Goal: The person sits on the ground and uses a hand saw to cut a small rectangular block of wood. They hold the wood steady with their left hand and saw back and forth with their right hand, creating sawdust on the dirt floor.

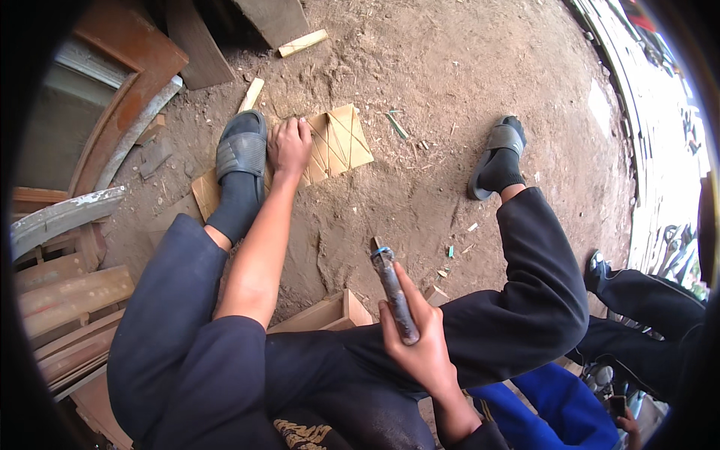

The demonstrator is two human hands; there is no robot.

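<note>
My left hand (289,146) rests flat on a thin wooden board (341,142) marked with crossing lines, which lies on the dirt ground. My left foot in a dark sandal (241,154) stands on the same board right beside the hand. My right hand (420,341) is closed around the worn dark handle of a tool (394,292), held above my right knee with its tip pointing away from me. The tool's working end is small and hard to make out. My right foot in a grey sandal (499,154) stands on bare dirt further right.
Stacked planks and curved wood pieces (67,292) lie at the left. An open wooden box (330,313) sits under my legs. Small wood offcuts (302,43) lie at the back. Another person's leg and shoe (600,270) are at the right, a blue stool (570,405) below.
</note>
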